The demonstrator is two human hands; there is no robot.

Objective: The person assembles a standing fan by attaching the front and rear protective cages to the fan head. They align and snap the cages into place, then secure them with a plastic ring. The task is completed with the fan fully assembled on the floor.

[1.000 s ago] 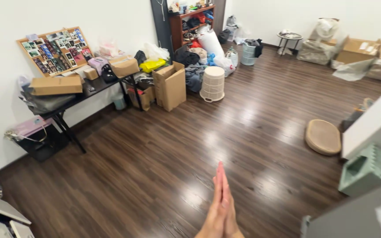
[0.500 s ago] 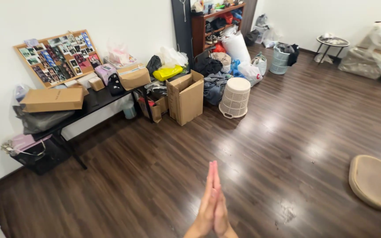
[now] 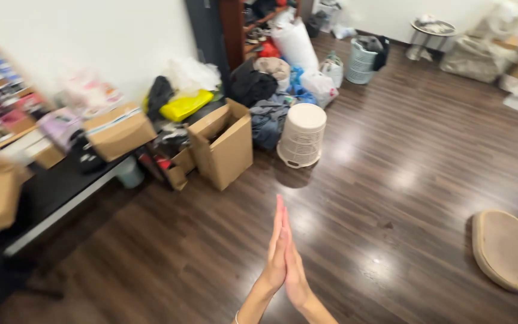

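The left hand (image 3: 276, 249) and right hand (image 3: 295, 264) were pressed flat together, palm to palm, holding nothing, above glossy dark wood-plank floor (image 3: 391, 156), near an open cardboard box (image 3: 223, 144).

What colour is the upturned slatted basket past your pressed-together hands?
Cream-white upturned slatted plastic basket, clearest in the head view.
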